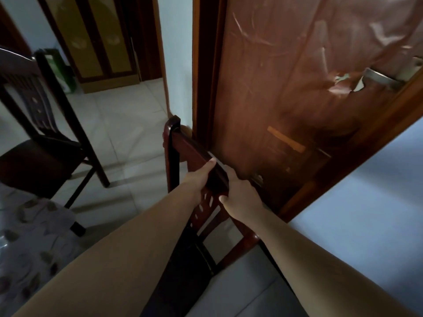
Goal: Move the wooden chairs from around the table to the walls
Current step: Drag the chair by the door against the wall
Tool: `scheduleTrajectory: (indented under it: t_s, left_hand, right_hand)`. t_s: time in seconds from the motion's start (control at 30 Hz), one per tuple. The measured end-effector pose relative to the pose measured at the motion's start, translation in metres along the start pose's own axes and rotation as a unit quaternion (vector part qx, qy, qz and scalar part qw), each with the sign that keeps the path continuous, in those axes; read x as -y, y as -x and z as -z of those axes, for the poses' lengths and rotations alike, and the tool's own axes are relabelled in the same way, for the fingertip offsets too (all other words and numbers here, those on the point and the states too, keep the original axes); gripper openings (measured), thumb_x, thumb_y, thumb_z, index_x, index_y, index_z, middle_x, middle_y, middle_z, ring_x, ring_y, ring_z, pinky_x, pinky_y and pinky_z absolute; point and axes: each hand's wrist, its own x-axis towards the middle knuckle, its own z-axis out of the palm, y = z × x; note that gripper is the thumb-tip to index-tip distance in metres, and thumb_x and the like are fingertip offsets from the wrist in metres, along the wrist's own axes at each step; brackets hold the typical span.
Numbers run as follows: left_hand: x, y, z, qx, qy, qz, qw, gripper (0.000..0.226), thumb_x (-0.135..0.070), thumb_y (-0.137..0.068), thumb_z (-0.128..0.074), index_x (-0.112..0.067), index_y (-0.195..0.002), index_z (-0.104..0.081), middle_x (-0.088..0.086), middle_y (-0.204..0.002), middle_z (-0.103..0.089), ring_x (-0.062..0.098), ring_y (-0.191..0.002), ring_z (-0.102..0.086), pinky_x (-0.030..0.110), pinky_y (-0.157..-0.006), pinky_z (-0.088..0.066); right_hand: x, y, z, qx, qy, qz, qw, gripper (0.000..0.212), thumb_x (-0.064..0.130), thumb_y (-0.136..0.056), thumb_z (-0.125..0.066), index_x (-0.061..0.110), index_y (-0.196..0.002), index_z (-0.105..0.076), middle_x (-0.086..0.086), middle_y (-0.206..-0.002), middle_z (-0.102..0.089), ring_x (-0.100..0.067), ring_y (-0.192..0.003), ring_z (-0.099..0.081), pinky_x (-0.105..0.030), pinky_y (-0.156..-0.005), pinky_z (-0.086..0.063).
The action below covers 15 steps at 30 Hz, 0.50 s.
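- Gripping: left hand (201,177) and right hand (238,191) both held the top rail of a reddish-brown wooden chair with a slatted back (183,143), fingers curled over the rail, thumbs on the near side; the two grips sat close together near the rail's middle, judged to keep the chair balanced while it was steered
- Location of held chair: its back stood against or just beside the worn brown wooden door with a metal lever handle (297,88) and the dark door frame (203,65); actual contact could not be told. The dark seat lay toward the person, so the chair faced into the room
- Second item: dark wooden chair with a carved back and dark seat (41,133), standing on the pale tiled floor (119,124) near the table covered in a leaf-patterned cloth (29,236), judged not yet moved
- Background: wooden cabinet with yellowish panels (96,37) against the far pale wall
- Status: task judged part-done; one chair near its place, one outstanding
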Motion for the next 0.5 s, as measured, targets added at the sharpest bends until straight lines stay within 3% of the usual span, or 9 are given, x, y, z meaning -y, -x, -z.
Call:
scheduleTrajectory:
  t_s: [0.07,0.17,0.27,0.43,0.5]
  left_hand:
    - [-0.004,-0.007,-0.001,-0.003,0.005,-0.001,1.000,0.074,-0.051,-0.070,-0.074,-0.008,-0.127,-0.056,0.010,-0.120,-0.065,0.023,-0.094,-0.062,0.032,-0.073,-0.047]
    - [-0.009,-0.014,-0.002,-0.001,0.014,0.014,1.000,0.076,-0.046,-0.065,-0.079,-0.006,-0.126,-0.056,0.011,-0.117,-0.066,0.024,-0.097,-0.064,0.031,-0.074,-0.049]
    - [-0.009,-0.016,-0.002,0.016,0.026,0.029,0.999,0.077,-0.041,-0.063,-0.082,-0.005,-0.125,-0.055,0.010,-0.109,-0.067,0.022,-0.083,-0.065,0.028,-0.054,-0.048]
    - [-0.001,-0.012,-0.001,0.013,0.003,0.038,0.999,0.071,-0.036,-0.063,-0.080,-0.007,-0.123,-0.055,0.010,-0.109,-0.066,0.020,-0.080,-0.063,0.027,-0.049,-0.044]
    - [0.002,-0.006,0.000,0.012,-0.011,0.042,0.999,0.071,-0.035,-0.064,-0.078,-0.007,-0.124,-0.054,0.010,-0.106,-0.065,0.020,-0.077,-0.061,0.026,-0.047,-0.043]
  right_hand:
    - [0.004,-0.002,-0.001,-0.017,-0.008,-0.004,1.000,0.074,0.021,-0.084,-0.064,0.031,-0.145,-0.022,-0.002,-0.114,-0.065,-0.022,-0.101,-0.063,-0.026,-0.071,-0.044]
    - [0.010,-0.006,0.003,0.000,-0.022,-0.033,0.999,0.056,0.019,-0.082,-0.066,0.023,-0.133,-0.042,-0.002,-0.115,-0.064,-0.022,-0.102,-0.063,-0.031,-0.082,-0.049]
    - [0.015,-0.004,0.007,0.015,-0.028,-0.053,0.998,0.037,0.014,-0.083,-0.064,0.016,-0.118,-0.054,-0.006,-0.108,-0.065,-0.024,-0.097,-0.063,-0.034,-0.082,-0.051]
    - [0.017,0.012,0.006,0.021,-0.043,-0.056,0.997,0.038,0.010,-0.082,-0.063,0.012,-0.120,-0.055,-0.010,-0.107,-0.064,-0.025,-0.093,-0.063,-0.031,-0.076,-0.052]
    - [0.013,0.020,0.007,0.054,-0.076,-0.083,0.992,0.036,0.008,-0.080,-0.064,0.011,-0.115,-0.058,-0.009,-0.097,-0.065,-0.017,-0.075,-0.063,-0.021,-0.061,-0.050]
